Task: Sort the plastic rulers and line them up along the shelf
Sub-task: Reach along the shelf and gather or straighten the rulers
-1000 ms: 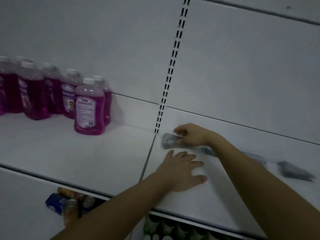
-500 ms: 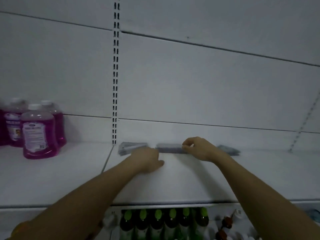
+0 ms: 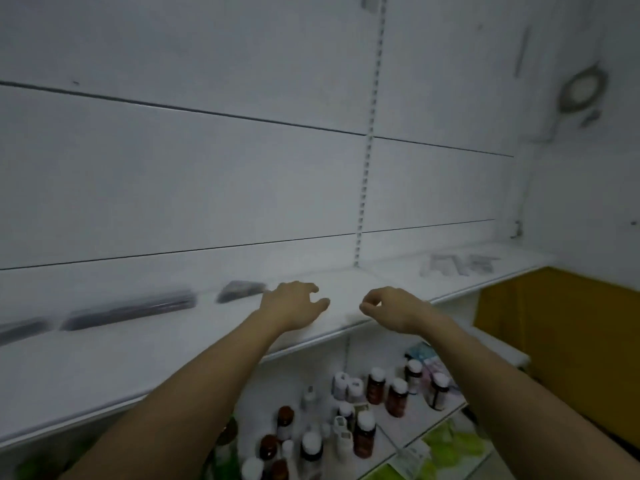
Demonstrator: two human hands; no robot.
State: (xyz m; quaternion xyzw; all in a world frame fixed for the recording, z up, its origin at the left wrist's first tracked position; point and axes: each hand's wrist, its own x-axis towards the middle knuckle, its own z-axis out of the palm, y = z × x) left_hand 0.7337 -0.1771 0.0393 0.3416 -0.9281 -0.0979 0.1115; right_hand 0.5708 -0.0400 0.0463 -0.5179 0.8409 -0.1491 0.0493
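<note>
Three dark, blurred packs of rulers lie in a row along the back of the white shelf: one at the far left, a long one, a short one. My left hand hovers just right of the short pack, fingers relaxed, holding nothing. My right hand hangs over the shelf's front edge, fingers loosely curled and empty. A pale, blurred pile of loose rulers lies further right on the shelf.
A slotted upright divides the white back wall. On the lower shelf stand several brown and white bottles. A yellow panel is at the right, green packs below.
The view has swung right, the purple bottles leaving it. Both hands have let go of the ruler packs and moved right along the shelf. The pale pile has come into sight.
</note>
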